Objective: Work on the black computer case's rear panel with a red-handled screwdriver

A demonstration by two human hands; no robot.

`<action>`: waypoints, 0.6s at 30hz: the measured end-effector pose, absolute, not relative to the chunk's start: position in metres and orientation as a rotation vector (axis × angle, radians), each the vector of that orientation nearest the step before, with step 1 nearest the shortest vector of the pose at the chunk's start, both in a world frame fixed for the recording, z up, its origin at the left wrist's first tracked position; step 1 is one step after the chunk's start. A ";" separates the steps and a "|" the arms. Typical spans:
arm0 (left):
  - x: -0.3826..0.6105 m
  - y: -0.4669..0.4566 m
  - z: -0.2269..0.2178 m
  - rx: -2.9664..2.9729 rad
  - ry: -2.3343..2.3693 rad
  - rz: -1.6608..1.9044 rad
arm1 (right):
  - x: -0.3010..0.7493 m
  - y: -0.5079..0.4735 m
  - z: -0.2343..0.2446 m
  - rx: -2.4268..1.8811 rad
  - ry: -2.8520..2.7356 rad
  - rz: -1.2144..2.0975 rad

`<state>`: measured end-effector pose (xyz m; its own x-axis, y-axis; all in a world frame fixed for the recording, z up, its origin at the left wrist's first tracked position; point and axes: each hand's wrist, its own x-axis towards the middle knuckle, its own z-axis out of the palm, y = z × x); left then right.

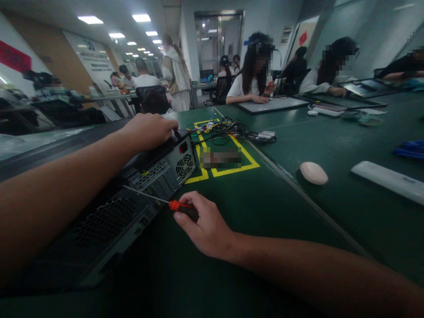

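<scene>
A black desktop computer case (139,194) lies on its side on the green table (258,212), its rear panel with fan grille facing me. My left hand (149,130) rests closed over the case's upper far edge. My right hand (203,225) is wrapped round the red-and-black handle of a screwdriver (175,205). The thin shaft reaches left, with its tip against the rear panel near the vent slots.
A tangle of cables (225,128) lies inside a yellow-taped square beyond the case. A white mouse (313,172) and a white keyboard (387,181) sit to the right. Several other people sit at tables farther back.
</scene>
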<state>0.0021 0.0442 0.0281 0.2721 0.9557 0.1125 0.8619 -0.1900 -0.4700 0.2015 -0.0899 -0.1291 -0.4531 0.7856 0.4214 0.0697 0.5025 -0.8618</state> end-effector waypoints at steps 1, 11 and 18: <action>0.002 0.044 0.028 -2.106 -1.644 0.283 | 0.201 -0.090 -0.129 -0.709 -1.857 1.018; 0.001 0.045 0.027 -2.092 -1.653 0.275 | 0.202 -0.090 -0.126 -0.729 -1.847 0.975; 0.001 0.045 0.028 -2.098 -1.599 0.302 | 0.202 -0.089 -0.125 -0.737 -1.851 0.988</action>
<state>0.0006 0.0446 0.0280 0.2921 0.9498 0.1117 0.8435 -0.2008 -0.4982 0.2019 -0.0888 -0.1252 -0.4306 0.7965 0.4244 0.0906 0.5060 -0.8577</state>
